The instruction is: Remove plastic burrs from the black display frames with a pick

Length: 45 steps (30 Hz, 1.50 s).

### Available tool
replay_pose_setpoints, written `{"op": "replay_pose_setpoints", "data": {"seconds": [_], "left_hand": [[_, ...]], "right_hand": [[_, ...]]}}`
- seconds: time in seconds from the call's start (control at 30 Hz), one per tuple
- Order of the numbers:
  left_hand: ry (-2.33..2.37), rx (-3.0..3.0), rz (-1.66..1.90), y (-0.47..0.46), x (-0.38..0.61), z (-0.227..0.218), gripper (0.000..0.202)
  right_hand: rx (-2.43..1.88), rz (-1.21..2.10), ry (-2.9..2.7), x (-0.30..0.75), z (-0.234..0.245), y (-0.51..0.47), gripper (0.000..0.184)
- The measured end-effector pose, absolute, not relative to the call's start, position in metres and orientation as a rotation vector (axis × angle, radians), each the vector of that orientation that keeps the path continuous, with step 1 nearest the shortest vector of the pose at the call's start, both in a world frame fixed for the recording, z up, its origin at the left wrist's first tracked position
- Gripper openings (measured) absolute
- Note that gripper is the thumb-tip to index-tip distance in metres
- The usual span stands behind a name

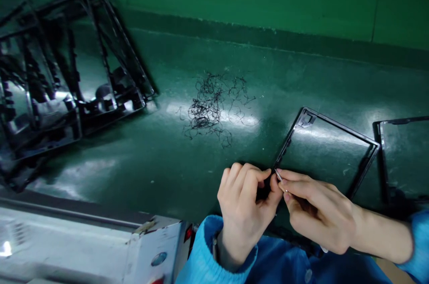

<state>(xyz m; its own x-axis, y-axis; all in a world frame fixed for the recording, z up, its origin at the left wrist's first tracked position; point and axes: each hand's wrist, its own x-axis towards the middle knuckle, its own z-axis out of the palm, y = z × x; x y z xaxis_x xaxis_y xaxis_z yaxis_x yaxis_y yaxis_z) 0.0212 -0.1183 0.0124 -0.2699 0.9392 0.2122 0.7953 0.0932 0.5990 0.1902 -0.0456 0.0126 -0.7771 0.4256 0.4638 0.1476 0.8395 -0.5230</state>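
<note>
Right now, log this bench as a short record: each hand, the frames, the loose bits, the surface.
Left hand: at the left side of a black frame; exact grip partly hidden
Right hand: pinches a small metal tool at that same side
Frame beside it: another black frame to the right, cut off by the picture edge
Far left: overlapping pile of black frames
Loose bits: tangle of thin dark strands, mid-surface
Surface: green, glossy worktop
</note>
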Motion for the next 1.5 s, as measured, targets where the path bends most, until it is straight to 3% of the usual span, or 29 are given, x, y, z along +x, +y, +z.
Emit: {"op": "replay_pose_setpoints", "data": {"seconds": [0.23,1.5], "left_hand": [[2.152,1.773,0.909,-0.119,0.022,0.011,0.020],[2.187,1.828,0.868,-0.118,0.022,0.010,0.018]], "right_hand": [[-0.454,0.723,-2.376,0.191,0.012,-0.049,0.024],[-0.370,0.563,-2.455,0.186,0.019,-0.036,0.028]]}}
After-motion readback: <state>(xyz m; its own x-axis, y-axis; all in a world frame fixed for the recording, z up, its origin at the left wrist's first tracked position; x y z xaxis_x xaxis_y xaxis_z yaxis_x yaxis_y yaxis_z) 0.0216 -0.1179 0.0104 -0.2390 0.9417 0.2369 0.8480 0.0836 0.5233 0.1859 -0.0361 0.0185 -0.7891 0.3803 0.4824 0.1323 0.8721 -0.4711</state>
